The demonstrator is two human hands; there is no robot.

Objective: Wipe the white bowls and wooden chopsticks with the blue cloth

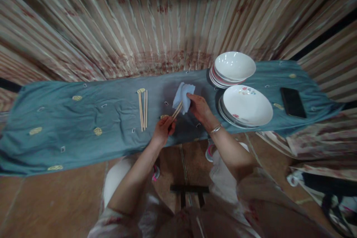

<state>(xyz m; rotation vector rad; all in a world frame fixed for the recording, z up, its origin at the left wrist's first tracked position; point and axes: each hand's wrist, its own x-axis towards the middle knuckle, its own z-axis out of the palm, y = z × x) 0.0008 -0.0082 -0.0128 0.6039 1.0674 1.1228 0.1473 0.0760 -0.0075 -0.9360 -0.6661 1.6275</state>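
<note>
My left hand [164, 130] is closed round the near ends of a pair of wooden chopsticks [177, 111], which slant up to the right. Their far ends run into a light blue cloth [181, 96] that looks thin and crumpled. Pinched in my right hand [199, 107] is that cloth, wrapped partly about the chopstick tips, so the tips are hidden. On the table to the left of my left hand lie several more chopsticks [143, 111], side by side and pointing away from me.
A stack of white plates with flower prints [247, 106] stands right of my right hand. Behind it rises a stack of white bowls [235, 66]. A black phone [292, 102] lies farther right. The narrow table wears a teal cloth [69, 119]; a pleated curtain [156, 26] hangs behind.
</note>
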